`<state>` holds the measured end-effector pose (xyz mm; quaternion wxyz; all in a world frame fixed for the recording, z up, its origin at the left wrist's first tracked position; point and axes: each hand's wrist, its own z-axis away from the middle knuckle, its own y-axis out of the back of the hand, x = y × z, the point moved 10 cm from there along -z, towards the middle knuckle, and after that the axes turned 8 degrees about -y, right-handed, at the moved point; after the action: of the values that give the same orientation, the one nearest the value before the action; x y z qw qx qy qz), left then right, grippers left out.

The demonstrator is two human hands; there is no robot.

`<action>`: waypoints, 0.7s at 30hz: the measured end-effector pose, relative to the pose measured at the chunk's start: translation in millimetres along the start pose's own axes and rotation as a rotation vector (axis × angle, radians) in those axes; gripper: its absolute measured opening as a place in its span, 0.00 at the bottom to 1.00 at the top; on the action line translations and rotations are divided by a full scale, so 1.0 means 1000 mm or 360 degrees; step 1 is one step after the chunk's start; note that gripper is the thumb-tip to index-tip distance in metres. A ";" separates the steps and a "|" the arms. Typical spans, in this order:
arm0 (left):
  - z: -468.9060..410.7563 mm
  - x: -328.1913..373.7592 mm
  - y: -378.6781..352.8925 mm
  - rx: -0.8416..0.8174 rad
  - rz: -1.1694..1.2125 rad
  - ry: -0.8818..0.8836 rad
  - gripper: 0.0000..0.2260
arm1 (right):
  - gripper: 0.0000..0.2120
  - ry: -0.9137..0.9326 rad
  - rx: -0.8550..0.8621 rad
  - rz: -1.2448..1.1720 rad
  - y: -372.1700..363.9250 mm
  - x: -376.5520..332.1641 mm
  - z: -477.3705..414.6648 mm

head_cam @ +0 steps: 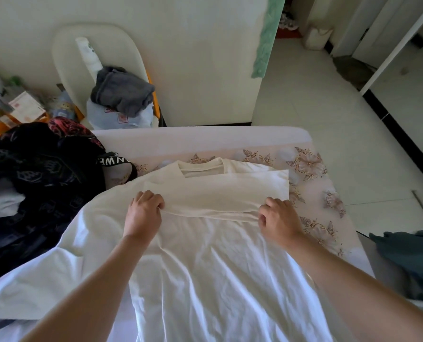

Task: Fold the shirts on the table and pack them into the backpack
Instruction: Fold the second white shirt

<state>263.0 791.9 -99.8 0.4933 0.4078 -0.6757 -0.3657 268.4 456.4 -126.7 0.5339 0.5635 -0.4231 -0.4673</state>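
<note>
A white T-shirt point(205, 262) lies spread across the table point(311, 169), collar at the far end. A flap of its fabric is folded over below the collar. My left hand point(145, 213) pinches the left end of that fold's edge. My right hand point(278, 220) grips the right end of the same edge. A black patterned backpack point(40, 178) sits at the table's left, its strap with white letters lying next to the shirt's shoulder. The shirt's left sleeve drapes over the lower part of the backpack.
The table has a floral cloth and ends at the far side and right. A white chair point(99, 70) with grey clothing point(121, 90) stands beyond it. Teal fabric point(413, 255) lies at the right edge. Tiled floor opens to the right.
</note>
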 end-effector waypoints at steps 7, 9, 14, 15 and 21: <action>0.000 -0.004 0.001 -0.0084 0.0040 0.0119 0.14 | 0.07 -0.0088 0.0129 -0.0020 0.001 0.019 0.001; -0.002 -0.005 0.002 -0.0151 -0.0063 0.0119 0.16 | 0.08 0.0004 0.0285 -0.0248 0.019 0.019 0.006; 0.024 -0.005 -0.048 -0.1308 -0.0803 0.0236 0.12 | 0.09 0.0168 -0.0579 -0.0186 -0.032 0.015 0.032; 0.028 0.001 -0.051 -0.1398 -0.0880 0.0247 0.13 | 0.06 0.0151 -0.0610 -0.0156 -0.037 0.016 0.032; -0.011 0.039 -0.050 -0.0719 -0.0392 0.0014 0.14 | 0.11 0.0088 0.0092 -0.0220 0.001 0.008 -0.002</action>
<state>276.1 735.3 -127.1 0.5267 0.3681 -0.5200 -0.5628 272.3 449.2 -126.3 0.4955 0.6192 -0.3816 -0.4749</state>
